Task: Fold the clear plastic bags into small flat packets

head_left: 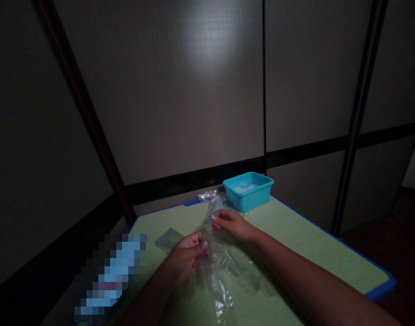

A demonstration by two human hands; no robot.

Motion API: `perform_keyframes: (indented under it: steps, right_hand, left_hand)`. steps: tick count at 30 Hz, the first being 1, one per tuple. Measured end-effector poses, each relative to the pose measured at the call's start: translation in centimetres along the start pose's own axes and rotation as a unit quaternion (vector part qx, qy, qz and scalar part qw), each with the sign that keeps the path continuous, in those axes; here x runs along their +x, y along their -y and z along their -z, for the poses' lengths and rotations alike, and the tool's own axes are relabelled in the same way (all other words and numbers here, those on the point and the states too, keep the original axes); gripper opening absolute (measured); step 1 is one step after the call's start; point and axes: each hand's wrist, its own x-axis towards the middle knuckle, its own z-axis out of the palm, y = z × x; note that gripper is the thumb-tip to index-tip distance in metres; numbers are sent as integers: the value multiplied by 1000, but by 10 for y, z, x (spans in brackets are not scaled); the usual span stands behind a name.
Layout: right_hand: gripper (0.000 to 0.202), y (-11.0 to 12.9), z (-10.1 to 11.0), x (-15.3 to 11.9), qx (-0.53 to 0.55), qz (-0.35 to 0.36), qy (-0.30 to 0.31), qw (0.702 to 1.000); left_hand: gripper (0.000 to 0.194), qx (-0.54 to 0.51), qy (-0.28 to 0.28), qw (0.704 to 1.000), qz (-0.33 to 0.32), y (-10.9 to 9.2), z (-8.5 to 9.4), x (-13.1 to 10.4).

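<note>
A crumpled sheet or bag of clear plastic (224, 262) stretches over the middle of the table, from near the blue basket down to the bottom of the view. My left hand (190, 253) pinches it with thumb and fingers closed. Slightly farther off and to the right, my right hand (232, 224) pinches the same plastic, its fingertips close to those of the left. Whether the plastic is a bag or a loose sheet I cannot tell. A small grey, see-through packet (168, 237) lies flat just beyond my left hand.
A turquoise plastic basket (251, 199) with something white inside stands at the table's far edge. Beside it lies a shiny crinkled wrapper (207, 195). The pale green table (312, 258) has a blue rim. Dark cabinet panels (193, 113) rise behind. A blurred-out blue object (115, 271) is at left.
</note>
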Motion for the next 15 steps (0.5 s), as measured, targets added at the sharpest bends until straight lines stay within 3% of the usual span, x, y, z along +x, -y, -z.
perform_keyframes:
  steps: [3, 7, 10, 12, 15]
  right_hand:
    - [40, 5, -5, -6, 42, 3, 87, 995]
    - [43, 7, -5, -10, 19, 29, 71, 997]
    - [62, 3, -5, -11, 0, 24, 47, 999]
    - [70, 2, -7, -11, 23, 6, 64, 998]
    - [59, 2, -12, -12, 91, -15, 142, 986]
  left_hand:
    - [17, -10, -15, 1000, -15, 1, 0, 2]
    - [18, -37, -23, 998, -34, 1, 1, 6]
    - [22, -40, -11, 998, -40, 2, 0, 7]
    - [24, -29, -7, 999, -38, 2, -1, 6]
    - [30, -25, 4, 999, -41, 1, -5, 4]
